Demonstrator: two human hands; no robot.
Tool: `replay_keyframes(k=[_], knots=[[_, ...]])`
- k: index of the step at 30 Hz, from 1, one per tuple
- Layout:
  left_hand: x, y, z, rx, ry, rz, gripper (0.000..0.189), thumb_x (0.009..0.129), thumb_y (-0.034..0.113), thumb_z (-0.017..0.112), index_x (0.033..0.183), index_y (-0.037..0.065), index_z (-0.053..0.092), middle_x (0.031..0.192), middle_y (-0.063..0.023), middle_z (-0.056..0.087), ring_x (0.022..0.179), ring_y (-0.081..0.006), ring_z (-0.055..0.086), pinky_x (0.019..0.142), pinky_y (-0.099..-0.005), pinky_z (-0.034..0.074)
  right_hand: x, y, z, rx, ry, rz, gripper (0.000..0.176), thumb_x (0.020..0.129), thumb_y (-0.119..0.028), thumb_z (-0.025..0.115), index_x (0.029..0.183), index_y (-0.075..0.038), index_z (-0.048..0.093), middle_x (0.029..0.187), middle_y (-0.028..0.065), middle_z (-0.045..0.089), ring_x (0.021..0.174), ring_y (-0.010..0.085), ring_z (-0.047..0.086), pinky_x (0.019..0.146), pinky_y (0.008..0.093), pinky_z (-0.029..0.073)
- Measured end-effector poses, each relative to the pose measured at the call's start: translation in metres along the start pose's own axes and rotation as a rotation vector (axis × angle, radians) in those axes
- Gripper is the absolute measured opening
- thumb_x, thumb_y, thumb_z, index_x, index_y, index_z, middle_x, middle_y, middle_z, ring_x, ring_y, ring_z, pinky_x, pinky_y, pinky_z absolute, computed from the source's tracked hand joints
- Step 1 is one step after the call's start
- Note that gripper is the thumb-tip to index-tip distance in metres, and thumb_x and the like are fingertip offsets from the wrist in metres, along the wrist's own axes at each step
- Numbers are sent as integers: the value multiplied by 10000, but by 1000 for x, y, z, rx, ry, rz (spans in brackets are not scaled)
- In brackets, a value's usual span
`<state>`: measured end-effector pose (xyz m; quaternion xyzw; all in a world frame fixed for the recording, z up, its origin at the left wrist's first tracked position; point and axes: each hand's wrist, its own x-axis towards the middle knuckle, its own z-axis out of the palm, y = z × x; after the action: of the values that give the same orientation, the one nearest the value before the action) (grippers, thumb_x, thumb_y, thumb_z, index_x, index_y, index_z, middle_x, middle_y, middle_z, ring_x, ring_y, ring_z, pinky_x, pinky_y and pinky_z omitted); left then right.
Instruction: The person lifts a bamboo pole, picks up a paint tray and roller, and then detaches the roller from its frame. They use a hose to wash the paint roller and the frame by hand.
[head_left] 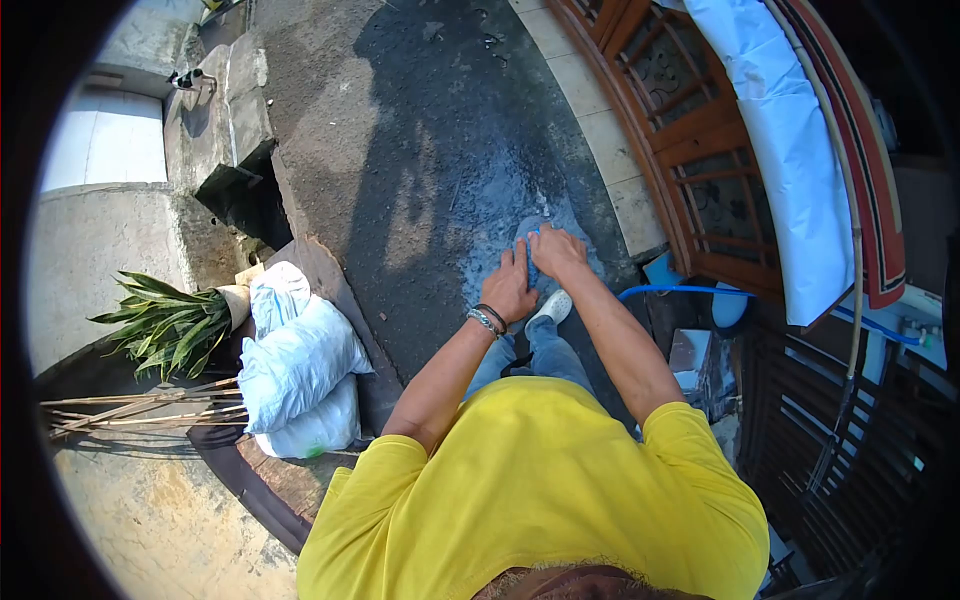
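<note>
Blue, too small to identify, the small blue object (531, 262) is clasped between the left hand (508, 288) and right hand (556, 250), which touch, fingers curled, above wet dark asphalt paving (450, 150). A firm grip from the 2 hands would likely stop it slipping.

A heap of bulging white plastic sacks (300, 365) lies at the edge of the dark asphalt ground (420, 120). Just left of the sacks sprawls a green sword-leaved plant (165, 325), with a bundle of dry pale canes (140, 405) below it. Beyond the sacks stands a grey concrete block (225, 110). Well to their right rises a brown carved wooden gate (690, 150), with a white sheet (790, 150) alongside and a blue hose (690, 291) at its foot.
</note>
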<state>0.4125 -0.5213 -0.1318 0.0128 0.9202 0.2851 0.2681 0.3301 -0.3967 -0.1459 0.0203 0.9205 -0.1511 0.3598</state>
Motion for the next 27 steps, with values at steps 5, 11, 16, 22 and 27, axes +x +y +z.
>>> replay_keyframes(k=[5, 11, 16, 22, 27], knots=[[-10, -5, -6, 133, 55, -7, 954, 736, 156, 713, 1548, 34, 229, 1425, -286, 440, 1097, -425, 626, 849, -470, 564, 36, -1, -2, 91, -53, 58, 538, 1013, -440, 389, 1265, -23, 617, 1266, 245, 636, 1206, 424, 594, 1030, 510, 456], [-14, -23, -18, 183, 117, 23, 938, 743, 128, 689, 1555, 46, 225, 1461, -257, 427, 1109, -420, 620, 843, -476, 572, 53, 2, 28, 346, -13, 31, 572, 1009, -468, 380, 1256, -5, 610, 1276, 260, 624, 1237, 450, 557, 1050, 509, 434], [-18, -28, -19, 211, 201, 89, 902, 753, 78, 670, 1541, 12, 236, 1456, -234, 442, 1057, -404, 628, 785, -451, 591, 36, 6, 15, 491, -82, 16, 734, 926, -596, 490, 1347, 3, 543, 1309, 286, 595, 1261, 450, 536, 1062, 485, 425], [-17, -28, -12, 337, 171, 144, 875, 754, 33, 642, 1534, 0, 246, 1458, -229, 446, 1022, -373, 639, 743, -427, 601, 33, 6, 21, 464, 15, -21, 897, 809, -671, 617, 1393, 5, 530, 1325, 304, 581, 1269, 422, 545, 1056, 444, 438], [-18, -32, -12, 260, 194, 173, 919, 740, 92, 685, 1541, 9, 242, 1449, -234, 451, 1047, -382, 638, 772, -436, 594, 40, 13, 38, 515, 168, 30, 803, 854, -629, 583, 1362, -8, 567, 1352, 298, 561, 1278, 436, 528, 1065, 460, 427]])
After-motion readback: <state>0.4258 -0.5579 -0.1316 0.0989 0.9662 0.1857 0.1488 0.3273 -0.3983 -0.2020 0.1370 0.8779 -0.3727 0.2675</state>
